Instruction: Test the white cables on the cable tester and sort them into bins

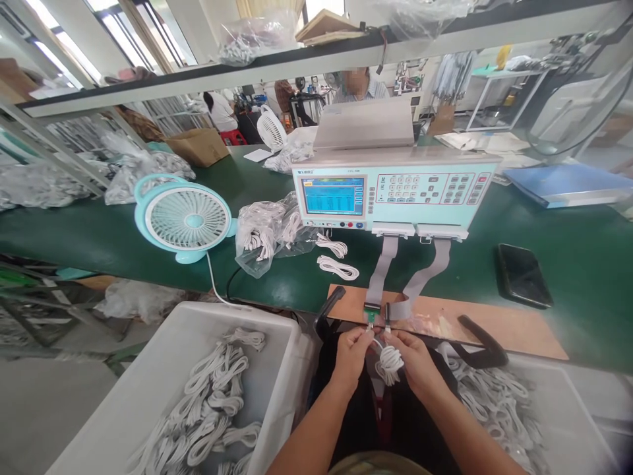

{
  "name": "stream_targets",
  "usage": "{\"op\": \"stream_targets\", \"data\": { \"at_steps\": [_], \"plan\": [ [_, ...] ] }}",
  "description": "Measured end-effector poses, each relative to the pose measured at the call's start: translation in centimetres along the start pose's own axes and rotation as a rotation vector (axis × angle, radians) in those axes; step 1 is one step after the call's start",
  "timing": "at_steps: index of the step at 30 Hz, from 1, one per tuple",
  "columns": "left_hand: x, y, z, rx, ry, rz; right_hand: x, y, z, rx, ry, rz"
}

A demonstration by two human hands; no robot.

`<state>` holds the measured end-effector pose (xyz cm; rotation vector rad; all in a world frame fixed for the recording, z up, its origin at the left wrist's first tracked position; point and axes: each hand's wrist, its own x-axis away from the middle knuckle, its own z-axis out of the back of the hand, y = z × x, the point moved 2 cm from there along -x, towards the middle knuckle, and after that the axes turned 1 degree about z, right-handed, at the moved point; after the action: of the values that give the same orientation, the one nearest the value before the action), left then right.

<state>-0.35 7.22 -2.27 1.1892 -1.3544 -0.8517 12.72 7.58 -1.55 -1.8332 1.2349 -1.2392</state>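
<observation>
Fingers and thumbs closed in a narrow pinch, a worker's left hand (351, 353) and right hand (409, 353) each grip one end of a bundled white cable (390, 361), its coil hanging between them just off the bench (475, 257) edge, the ends up against a green adapter (372, 316) and its neighbor (388, 323). Work of this kind calls for a hold close behind each plug, the plug square to its socket and pressure in a straight line, with slack left in the coil so that nothing drags sideways; whether either plug is fully seated cannot be told. Nearest the worker stand two pale bins, one at left (270, 323) and one at right (554, 389), their heaped coils too tangled to count. Beyond the hands lie one brown board (534, 330), two gray ribbon cables (380, 264) running up to one tester (425, 214), one phone (524, 275), two loose coils (337, 268) and, beside them, bagged coils (262, 237) of uncertain number. Two fans, one light blue (192, 220) and one white (271, 128), one blue folder (568, 186) and one carton (198, 146) sit farther back; at least three other people, one facing the tester's rear (359, 89), occupy the room behind.
</observation>
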Motion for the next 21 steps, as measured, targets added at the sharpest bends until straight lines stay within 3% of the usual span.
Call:
{"op": "stream_targets", "data": {
  "at_steps": [6,15,21],
  "plan": [
    [0.1,1.0,0.1,-0.121,-0.032,-0.105,-0.3,0.4,0.2,-0.031,0.006,-0.004],
    [0.2,-0.1,-0.6,0.054,0.031,0.014,0.0,0.1,0.1,-0.030,-0.022,-0.027],
    [0.7,-0.3,-1.0,0.067,0.101,-0.035,0.0,0.2,0.3,0.008,-0.016,-0.007]
  ]
}}
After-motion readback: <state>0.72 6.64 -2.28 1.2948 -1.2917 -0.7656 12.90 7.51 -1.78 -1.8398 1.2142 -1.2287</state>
